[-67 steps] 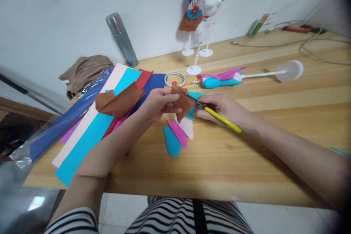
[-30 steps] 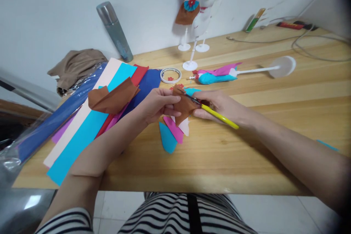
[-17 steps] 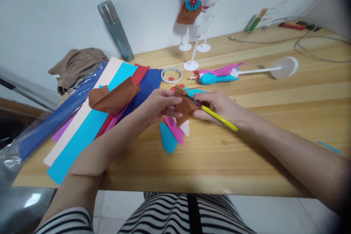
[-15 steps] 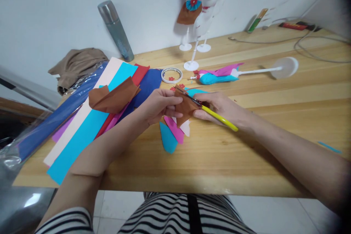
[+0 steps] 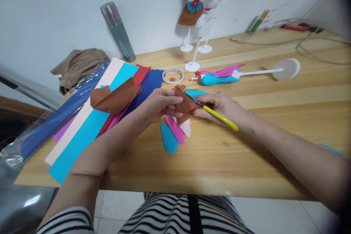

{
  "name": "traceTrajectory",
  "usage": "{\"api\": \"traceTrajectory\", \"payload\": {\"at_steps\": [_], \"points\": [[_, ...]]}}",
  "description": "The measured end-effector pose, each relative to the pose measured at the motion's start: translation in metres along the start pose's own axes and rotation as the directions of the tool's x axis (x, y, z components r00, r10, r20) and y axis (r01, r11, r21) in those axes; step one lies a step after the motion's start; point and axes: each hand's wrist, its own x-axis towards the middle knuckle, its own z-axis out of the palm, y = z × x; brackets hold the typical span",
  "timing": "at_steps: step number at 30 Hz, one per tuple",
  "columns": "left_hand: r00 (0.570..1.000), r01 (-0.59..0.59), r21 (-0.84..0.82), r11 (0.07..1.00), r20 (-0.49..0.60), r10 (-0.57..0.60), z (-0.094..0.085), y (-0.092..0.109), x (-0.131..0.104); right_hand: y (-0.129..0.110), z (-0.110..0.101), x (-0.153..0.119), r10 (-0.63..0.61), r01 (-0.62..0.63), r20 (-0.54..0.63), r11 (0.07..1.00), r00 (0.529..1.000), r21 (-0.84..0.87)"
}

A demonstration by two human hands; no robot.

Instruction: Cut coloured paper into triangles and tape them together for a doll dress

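Note:
Between the fingers and thumb of my left hand [image 5: 163, 104] is a piece of brown crepe paper [image 5: 184, 106]. My right hand [image 5: 218, 108] is closed round a pair of scissors with a yellow handle [image 5: 221, 117]. The dark blades lie along the upper right edge of the brown paper. Just below my hands, a blue paper piece [image 5: 169, 139], a pink paper piece [image 5: 175, 129] and a pale one [image 5: 186, 128] rest on the table. Small red paper flowers [image 5: 182, 87] and a blue strip lie just behind my fingers.
Coloured paper sheets [image 5: 71, 150] and a folded brown piece [image 5: 116, 97] are at left. Behind stand a tape roll [image 5: 164, 77], a flask [image 5: 118, 33] and white doll forms [image 5: 210, 11]. A dressed doll on a stand [image 5: 221, 76] lies at right, near a cable [image 5: 260, 42].
The scissor blades look slightly more closed along the brown paper's edge. Both hands keep nearly the same place; the whole view has shifted a little.

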Motion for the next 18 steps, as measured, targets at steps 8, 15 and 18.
{"api": "traceTrajectory", "payload": {"at_steps": [8, 15, 18], "points": [[1.000, 0.009, 0.074, 0.997, -0.001, -0.009, -0.010, 0.002, 0.003, 0.010, -0.005, -0.002, -0.145, 0.129, 0.095, 0.980, 0.985, 0.151], [0.999, -0.014, 0.083, 0.996, 0.053, 0.010, -0.014, 0.000, 0.005, 0.001, -0.011, 0.000, -0.178, 0.174, 0.051, 0.983, 0.983, 0.064], [0.999, -0.021, 0.086, 0.996, 0.027, 0.019, -0.012, 0.003, 0.004, 0.007, -0.024, 0.002, -0.122, 0.120, -0.011, 0.987, 0.992, -0.111]]}}
